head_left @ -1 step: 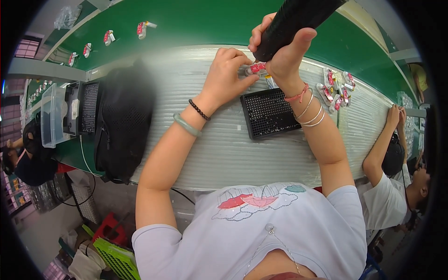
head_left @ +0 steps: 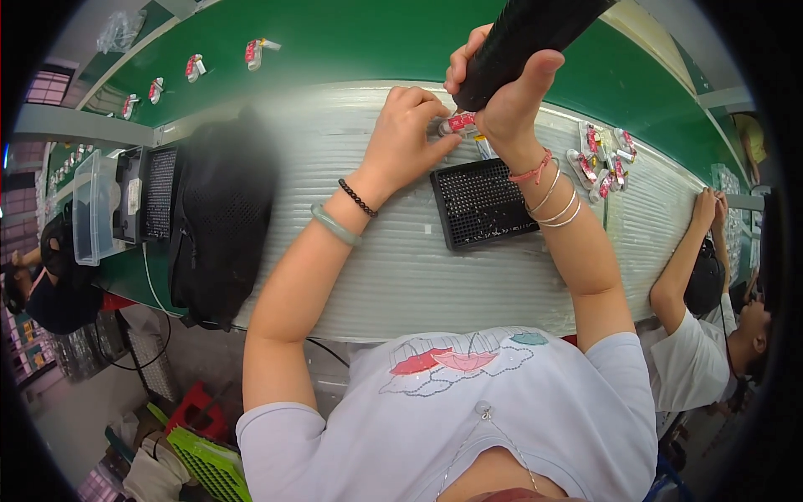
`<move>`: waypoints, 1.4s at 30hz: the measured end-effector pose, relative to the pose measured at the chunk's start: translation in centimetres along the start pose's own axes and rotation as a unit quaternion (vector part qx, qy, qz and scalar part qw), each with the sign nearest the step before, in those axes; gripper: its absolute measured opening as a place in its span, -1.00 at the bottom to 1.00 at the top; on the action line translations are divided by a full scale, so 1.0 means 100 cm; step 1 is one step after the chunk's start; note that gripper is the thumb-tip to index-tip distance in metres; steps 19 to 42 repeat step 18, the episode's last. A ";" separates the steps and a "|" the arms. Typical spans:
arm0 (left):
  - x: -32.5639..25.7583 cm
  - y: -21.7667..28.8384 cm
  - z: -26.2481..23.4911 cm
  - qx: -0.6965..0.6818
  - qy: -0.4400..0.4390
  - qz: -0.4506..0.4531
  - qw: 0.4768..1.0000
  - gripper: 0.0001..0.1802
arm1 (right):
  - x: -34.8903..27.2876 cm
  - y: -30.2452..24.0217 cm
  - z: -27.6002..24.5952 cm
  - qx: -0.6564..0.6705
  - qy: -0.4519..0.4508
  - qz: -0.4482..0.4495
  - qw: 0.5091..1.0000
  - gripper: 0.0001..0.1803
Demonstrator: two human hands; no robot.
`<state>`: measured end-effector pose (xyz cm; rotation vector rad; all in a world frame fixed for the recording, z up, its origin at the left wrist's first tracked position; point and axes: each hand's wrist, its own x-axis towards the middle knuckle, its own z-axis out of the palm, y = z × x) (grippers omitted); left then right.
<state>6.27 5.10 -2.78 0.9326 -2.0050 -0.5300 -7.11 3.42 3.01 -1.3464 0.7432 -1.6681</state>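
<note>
My right hand point(head_left: 512, 109) is wrapped round a thick black cylindrical tool point(head_left: 531, 46), its thumb sticking out along the side. The tool slants, its lower end over a small clear plastic piece with a red label point(head_left: 459, 123). That piece lies on the ribbed whitish work surface, held between the thumb and fingers of my left hand point(head_left: 408, 134). The contact point between tool and piece is hidden. Just below my right hand, a black perforated tray point(head_left: 481, 205) lies partly under the wrist, with a small silvery-blue item point(head_left: 484, 147) at its far edge.
Several similar red-labelled pieces point(head_left: 604, 167) cluster at right; more stand in a row on the green bench point(head_left: 335, 42) at far left. A black bag point(head_left: 222, 217) lies on the left, beside a clear plastic bin point(head_left: 96, 205). At right, another person's forearm point(head_left: 679, 259) rests near the bench.
</note>
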 end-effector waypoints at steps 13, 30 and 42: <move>-0.002 -0.002 0.001 0.019 -0.007 0.014 1.000 -0.78 | -0.005 0.008 0.004 0.015 0.002 0.011 1.000 -0.13; -0.002 -0.001 0.000 0.024 -0.020 0.005 0.999 -0.78 | -0.004 0.003 0.008 -0.015 -0.018 0.036 0.999 -0.13; -0.002 -0.001 0.000 0.024 -0.020 0.005 0.999 -0.78 | -0.004 0.003 0.008 -0.015 -0.018 0.036 0.999 -0.13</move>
